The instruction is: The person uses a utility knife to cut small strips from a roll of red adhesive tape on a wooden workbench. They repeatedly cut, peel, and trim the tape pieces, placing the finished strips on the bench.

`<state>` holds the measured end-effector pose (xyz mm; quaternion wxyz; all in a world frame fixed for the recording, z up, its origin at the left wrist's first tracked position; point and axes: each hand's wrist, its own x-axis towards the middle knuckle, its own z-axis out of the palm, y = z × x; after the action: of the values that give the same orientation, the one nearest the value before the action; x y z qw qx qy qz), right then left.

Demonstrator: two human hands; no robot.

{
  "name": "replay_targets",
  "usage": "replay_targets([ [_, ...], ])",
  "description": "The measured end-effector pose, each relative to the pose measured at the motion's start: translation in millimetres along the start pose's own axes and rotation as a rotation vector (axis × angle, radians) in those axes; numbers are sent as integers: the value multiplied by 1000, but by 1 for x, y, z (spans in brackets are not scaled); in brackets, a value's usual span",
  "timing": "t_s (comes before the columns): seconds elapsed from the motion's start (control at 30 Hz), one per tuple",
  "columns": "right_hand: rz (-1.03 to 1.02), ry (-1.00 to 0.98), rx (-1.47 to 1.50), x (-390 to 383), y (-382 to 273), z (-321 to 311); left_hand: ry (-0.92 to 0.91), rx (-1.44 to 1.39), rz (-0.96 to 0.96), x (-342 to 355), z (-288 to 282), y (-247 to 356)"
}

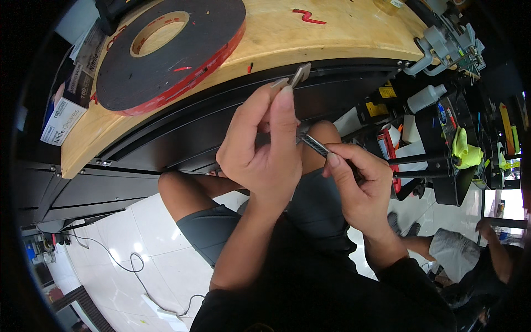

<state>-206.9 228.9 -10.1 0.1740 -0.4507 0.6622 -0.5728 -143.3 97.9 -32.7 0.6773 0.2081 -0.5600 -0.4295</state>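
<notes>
Left hand (269,157) raised, pinching upward, right hand (363,185) lower, thumb (341,175) against curled fingers (362,159), forearms (249,243) angled inward

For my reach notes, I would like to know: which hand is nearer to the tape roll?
Left. The left hand is right of the tape roll and below it in the picture; the right hand is farther right and lower.

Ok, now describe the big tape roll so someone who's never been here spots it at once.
Find the wooden benchtop across the top. On its left part, just right of a cardboard box, lies the tape roll. Unlike the angular box or the small red scraps, it's a wide dark disc with a red edge and a hole in the middle.
</notes>
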Motion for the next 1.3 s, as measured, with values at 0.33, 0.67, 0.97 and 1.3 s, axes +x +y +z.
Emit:
replay_targets([
  [0.33, -25, -24, -86, 1, 0, 2, -86, 169, 141, 6, -14, -12],
  [0.67, -14, -51, -73, 3, 1, 1, -35, 95, 135, 7, -9, -11],
  [0.97, 13, -83, -105, 5, 0, 3, -20, 187, 156, 14, -22, -19],
  [1.3, -124, 80, -265, 21, 4, -23, 4, -316, -350, -6, -8, -38],
])
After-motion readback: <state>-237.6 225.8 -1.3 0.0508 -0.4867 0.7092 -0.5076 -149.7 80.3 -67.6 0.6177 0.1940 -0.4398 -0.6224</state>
